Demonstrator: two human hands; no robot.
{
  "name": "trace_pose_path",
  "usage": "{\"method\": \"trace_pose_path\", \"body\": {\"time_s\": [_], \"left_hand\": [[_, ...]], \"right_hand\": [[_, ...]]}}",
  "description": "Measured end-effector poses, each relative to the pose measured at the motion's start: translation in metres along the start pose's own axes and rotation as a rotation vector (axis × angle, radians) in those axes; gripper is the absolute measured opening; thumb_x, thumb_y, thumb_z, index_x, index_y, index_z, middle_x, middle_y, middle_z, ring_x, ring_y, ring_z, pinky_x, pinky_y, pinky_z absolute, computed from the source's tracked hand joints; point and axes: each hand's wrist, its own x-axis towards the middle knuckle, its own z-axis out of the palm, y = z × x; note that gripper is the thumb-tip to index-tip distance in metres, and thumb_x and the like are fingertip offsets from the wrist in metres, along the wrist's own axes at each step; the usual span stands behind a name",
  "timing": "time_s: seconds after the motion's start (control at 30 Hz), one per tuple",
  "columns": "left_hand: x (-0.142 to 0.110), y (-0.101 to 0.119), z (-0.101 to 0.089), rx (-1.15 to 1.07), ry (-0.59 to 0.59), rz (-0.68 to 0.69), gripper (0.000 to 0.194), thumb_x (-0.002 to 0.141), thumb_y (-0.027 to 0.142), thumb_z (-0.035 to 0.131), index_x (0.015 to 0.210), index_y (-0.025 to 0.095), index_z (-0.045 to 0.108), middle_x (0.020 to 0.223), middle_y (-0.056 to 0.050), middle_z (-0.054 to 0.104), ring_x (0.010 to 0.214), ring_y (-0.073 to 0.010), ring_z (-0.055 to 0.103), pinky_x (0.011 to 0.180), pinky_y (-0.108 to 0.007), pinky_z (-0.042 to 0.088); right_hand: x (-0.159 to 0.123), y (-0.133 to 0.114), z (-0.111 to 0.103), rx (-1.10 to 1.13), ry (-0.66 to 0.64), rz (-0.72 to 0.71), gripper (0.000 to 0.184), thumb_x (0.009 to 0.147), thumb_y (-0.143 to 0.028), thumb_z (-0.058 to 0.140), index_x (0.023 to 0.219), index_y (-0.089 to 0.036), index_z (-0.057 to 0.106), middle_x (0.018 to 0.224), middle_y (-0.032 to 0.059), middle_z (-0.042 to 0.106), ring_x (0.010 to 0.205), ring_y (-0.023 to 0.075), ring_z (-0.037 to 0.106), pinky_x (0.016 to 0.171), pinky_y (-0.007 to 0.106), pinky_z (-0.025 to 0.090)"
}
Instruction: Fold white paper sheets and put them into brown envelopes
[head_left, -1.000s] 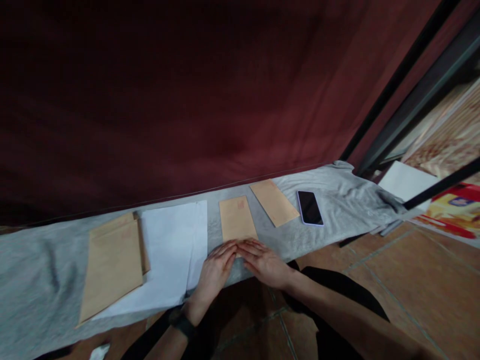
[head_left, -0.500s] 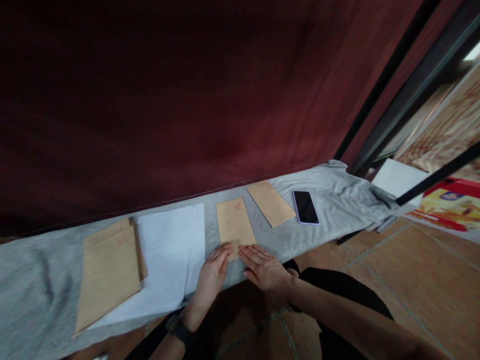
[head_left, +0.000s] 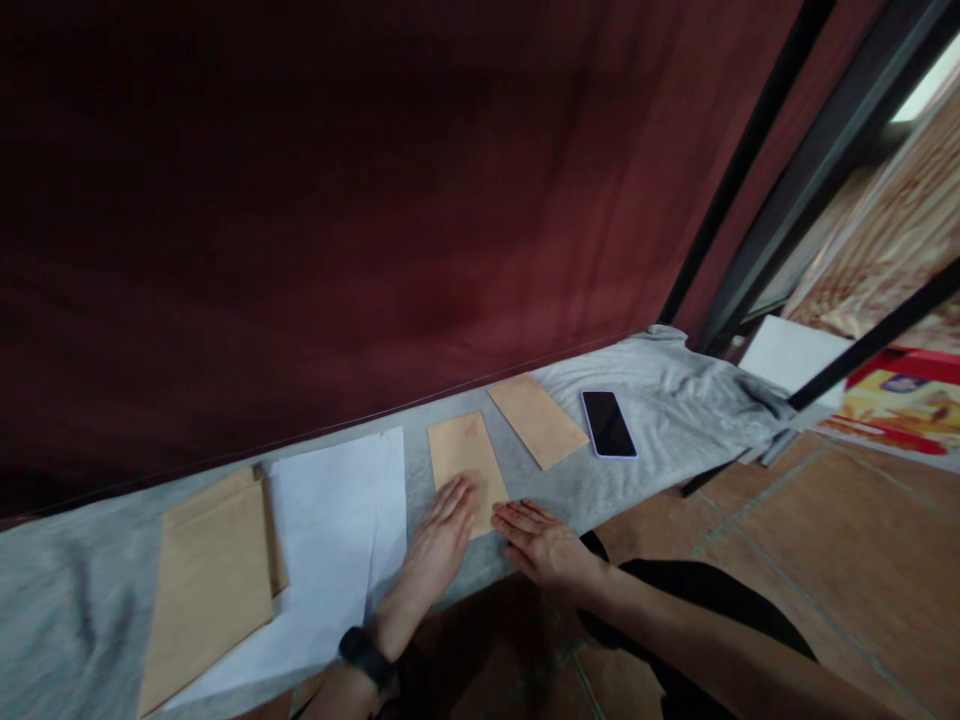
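The small brown envelope (head_left: 456, 448) is lying flat on the tabletop (head_left: 600, 495), with its near part reaching beneath the left hand (head_left: 442, 535). The left hand is resting palm down across the envelope's near left part, its fingers lying extended and close together, not closing on anything. The right hand (head_left: 546, 545) is touching the near right corner with its fingertips; its fingers are lying together and nearly straight, while the palm is sitting to the right of the paper. The envelope's far part is showing uncovered beyond the fingers, bearing a faint red mark close to its far edge. A dark wristband (head_left: 365, 657) is circling the left wrist.

Just to the right and slightly farther, a second small envelope (head_left: 538, 422) is lying at a slant, apart from both hands. Beyond its right side, a phone (head_left: 609, 425) is resting with its dark screen facing up. To the left of the left hand, white sheets (head_left: 330, 530) are spreading over the tabletop, and larger brown envelopes (head_left: 206, 600) are overlapping their left part. Grey cloth (head_left: 690, 400) is covering the tabletop, wrinkling toward the right end. Along the far side, a dark red curtain (head_left: 450, 250) is hanging. At the far right, a colourful package (head_left: 907, 405) is showing above the tiled floor (head_left: 847, 530).
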Motion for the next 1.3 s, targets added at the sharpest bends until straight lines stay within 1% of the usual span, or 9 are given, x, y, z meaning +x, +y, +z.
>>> {"method": "trace_pose_path", "body": {"time_s": [0.13, 0.2, 0.33, 0.43, 0.6, 0.73, 0.9, 1.03, 1.3], "left_hand": [[0.062, -0.020, 0.008, 0.104, -0.050, 0.034, 0.053, 0.103, 0.038, 0.032, 0.153, 0.020, 0.036, 0.161, -0.009, 0.035, 0.150, -0.0217, 0.028, 0.122, -0.045, 0.031], [0.090, -0.032, 0.014, 0.136, -0.064, 0.031, 0.055, 0.103, 0.038, 0.031, 0.154, 0.018, 0.034, 0.161, -0.010, 0.035, 0.150, -0.0230, 0.027, 0.123, -0.048, 0.027], [0.112, -0.043, 0.022, 0.142, -0.095, 0.067, 0.053, 0.103, 0.036, 0.029, 0.154, 0.022, 0.033, 0.160, -0.007, 0.036, 0.151, -0.0216, 0.024, 0.124, -0.050, 0.019], [0.096, -0.040, 0.020, 0.136, -0.158, 0.124, 0.053, 0.103, 0.037, 0.030, 0.155, 0.025, 0.031, 0.161, -0.004, 0.035, 0.151, -0.0186, 0.025, 0.125, -0.046, 0.020], [0.050, -0.026, 0.006, 0.078, -0.293, 0.169, 0.053, 0.106, 0.035, 0.023, 0.157, 0.028, 0.018, 0.163, -0.003, 0.027, 0.150, -0.0131, 0.025, 0.125, -0.039, 0.020], [0.014, -0.013, -0.004, 0.045, -0.339, 0.183, 0.052, 0.106, 0.033, 0.022, 0.157, 0.032, 0.012, 0.163, -0.001, 0.027, 0.149, -0.0117, 0.026, 0.124, -0.037, 0.025], [-0.025, 0.011, -0.007, 0.098, -0.264, 0.158, 0.056, 0.104, 0.040, 0.032, 0.157, 0.031, 0.015, 0.163, -0.002, 0.029, 0.149, -0.0157, 0.029, 0.122, -0.039, 0.032], [-0.047, 0.030, -0.003, 0.182, -0.180, 0.091, 0.062, 0.102, 0.046, 0.036, 0.158, 0.026, 0.017, 0.163, -0.007, 0.029, 0.150, -0.0223, 0.027, 0.121, -0.045, 0.033], [-0.061, 0.038, 0.008, 0.257, -0.045, 0.047, 0.066, 0.101, 0.047, 0.036, 0.159, 0.022, 0.018, 0.159, -0.012, 0.037, 0.147, -0.0252, 0.034, 0.117, -0.047, 0.039]], "right_hand": [[0.002, 0.001, -0.003, 0.038, -0.012, -0.011, 0.044, 0.098, -0.025, 0.052, 0.141, -0.019, 0.054, 0.148, 0.0091, 0.053, 0.136, 0.0216, 0.049, 0.119, 0.041, 0.033], [0.002, 0.000, -0.005, 0.052, -0.004, -0.014, 0.043, 0.098, -0.024, 0.051, 0.141, -0.020, 0.053, 0.148, 0.0091, 0.053, 0.136, 0.0213, 0.048, 0.119, 0.041, 0.032], [0.003, -0.003, -0.012, 0.059, -0.005, -0.012, 0.042, 0.099, -0.024, 0.050, 0.140, -0.020, 0.053, 0.148, 0.0090, 0.053, 0.136, 0.0211, 0.048, 0.119, 0.039, 0.032], [0.004, -0.005, -0.017, 0.068, -0.020, -0.013, 0.041, 0.098, -0.024, 0.052, 0.139, -0.020, 0.055, 0.147, 0.0084, 0.054, 0.134, 0.0213, 0.049, 0.119, 0.038, 0.032], [0.007, -0.003, -0.018, 0.059, -0.054, -0.015, 0.041, 0.096, -0.025, 0.054, 0.136, -0.020, 0.056, 0.146, 0.0083, 0.054, 0.133, 0.0234, 0.050, 0.118, 0.040, 0.033], [0.008, -0.001, -0.012, 0.049, -0.028, -0.011, 0.040, 0.097, -0.025, 0.051, 0.136, -0.020, 0.057, 0.145, 0.0086, 0.055, 0.133, 0.0237, 0.050, 0.117, 0.042, 0.034], [0.005, -0.003, -0.009, 0.056, 0.040, -0.030, 0.042, 0.097, -0.023, 0.050, 0.139, -0.021, 0.055, 0.142, 0.0084, 0.058, 0.133, 0.0213, 0.051, 0.117, 0.040, 0.035], [0.002, -0.002, -0.009, 0.002, 0.023, -0.044, 0.042, 0.098, -0.023, 0.050, 0.139, -0.018, 0.056, 0.144, 0.0097, 0.057, 0.133, 0.0217, 0.052, 0.115, 0.040, 0.037], [0.007, -0.005, -0.020, -0.052, -0.062, -0.036, 0.040, 0.100, -0.030, 0.050, 0.138, -0.018, 0.058, 0.145, 0.0099, 0.056, 0.134, 0.0221, 0.051, 0.119, 0.041, 0.032]]}}
